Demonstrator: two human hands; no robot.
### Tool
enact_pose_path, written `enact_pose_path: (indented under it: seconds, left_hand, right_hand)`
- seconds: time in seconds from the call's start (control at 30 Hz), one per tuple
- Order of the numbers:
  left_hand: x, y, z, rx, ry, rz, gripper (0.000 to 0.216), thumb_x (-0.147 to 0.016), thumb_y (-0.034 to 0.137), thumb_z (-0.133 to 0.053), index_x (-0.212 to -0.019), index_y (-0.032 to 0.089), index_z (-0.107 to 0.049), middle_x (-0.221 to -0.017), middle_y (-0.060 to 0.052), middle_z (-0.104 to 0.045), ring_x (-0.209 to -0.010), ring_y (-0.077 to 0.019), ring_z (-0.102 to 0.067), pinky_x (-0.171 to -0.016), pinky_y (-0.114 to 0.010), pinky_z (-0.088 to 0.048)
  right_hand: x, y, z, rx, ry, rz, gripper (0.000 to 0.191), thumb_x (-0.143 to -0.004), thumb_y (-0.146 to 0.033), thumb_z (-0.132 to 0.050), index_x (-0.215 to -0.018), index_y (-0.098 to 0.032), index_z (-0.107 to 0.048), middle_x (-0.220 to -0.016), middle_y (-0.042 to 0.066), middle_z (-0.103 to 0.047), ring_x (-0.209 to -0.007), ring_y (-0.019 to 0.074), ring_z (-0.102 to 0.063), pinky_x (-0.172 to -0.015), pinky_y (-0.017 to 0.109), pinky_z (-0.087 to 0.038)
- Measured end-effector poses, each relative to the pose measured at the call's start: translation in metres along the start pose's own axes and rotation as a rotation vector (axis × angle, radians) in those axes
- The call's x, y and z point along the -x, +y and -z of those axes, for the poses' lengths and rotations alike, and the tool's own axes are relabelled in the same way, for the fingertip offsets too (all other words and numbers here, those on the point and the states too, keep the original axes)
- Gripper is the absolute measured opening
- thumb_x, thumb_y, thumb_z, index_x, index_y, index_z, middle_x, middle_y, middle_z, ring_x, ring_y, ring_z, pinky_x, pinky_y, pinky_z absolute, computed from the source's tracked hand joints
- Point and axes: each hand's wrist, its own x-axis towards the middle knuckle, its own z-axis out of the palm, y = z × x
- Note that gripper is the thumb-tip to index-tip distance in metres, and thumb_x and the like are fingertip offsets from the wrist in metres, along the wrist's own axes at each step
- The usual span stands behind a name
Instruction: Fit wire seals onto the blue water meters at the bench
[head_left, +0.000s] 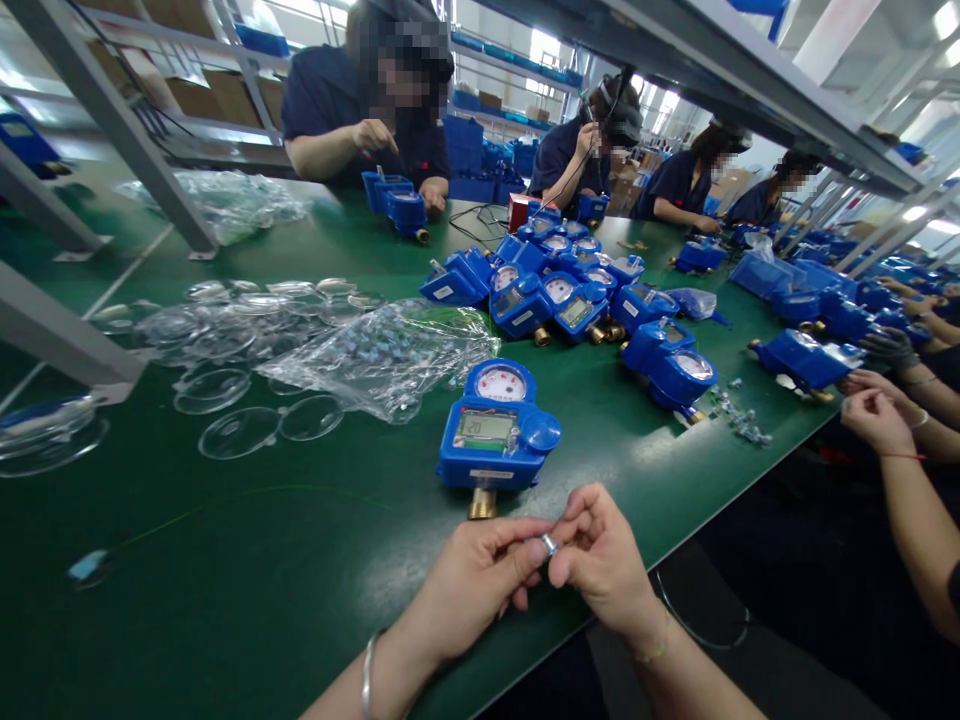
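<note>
Just past the table's front edge, my left hand (pixel 469 580) pinches a small shiny seal (pixel 549 545) between thumb and forefinger. My right hand (pixel 604 570) closes on the seal from the other side with thumb and curled fingers; whether it also grips a thin wire I cannot make out. Directly beyond my hands stands a blue water meter (pixel 491 465), with a white dial, a lit display and a round blue cap. Its brass fitting (pixel 482 503) points toward me, close to my left hand.
Clear round covers (pixel 225 405) and a plastic bag of small pieces (pixel 390 345) lie left. Several blue meters (pixel 555 280) are heaped behind. Loose small seals (pixel 742 415) lie right. A green wire with a pale blue tag (pixel 88 567) lies front left. Co-workers (pixel 367 100) sit opposite and at right.
</note>
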Motion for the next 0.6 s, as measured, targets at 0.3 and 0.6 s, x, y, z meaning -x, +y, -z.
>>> enact_pose_path:
  seconds: [0.3,0.6]
  left_hand:
    - [0.004,0.008,0.000,-0.074,0.129,-0.113,0.026,-0.080,0.037,-0.054,-0.090,0.015,-0.062,-0.066,0.001,-0.057,-0.056,-0.0103,-0.050,-0.055,-0.022,-0.041]
    - [0.009,0.007,-0.007,-0.366,0.234,-0.371,0.023,-0.086,0.031,-0.045,-0.079,0.020,-0.064,-0.081,-0.002,-0.046,-0.079,-0.0143,-0.050,-0.073,-0.025,-0.043]
  right_hand:
    - [0.018,0.011,0.007,0.963,0.028,0.489,0.015,-0.083,-0.017,-0.053,-0.098,-0.020,-0.053,-0.084,0.006,-0.059,-0.074,0.0191,-0.053,-0.068,0.033,-0.041]
    - [0.019,0.007,-0.008,0.891,0.091,0.316,0.015,-0.085,-0.018,-0.041,-0.077,-0.017,-0.054,-0.069,0.005,-0.054,-0.064,0.0164,-0.047,-0.061,0.030,-0.036]
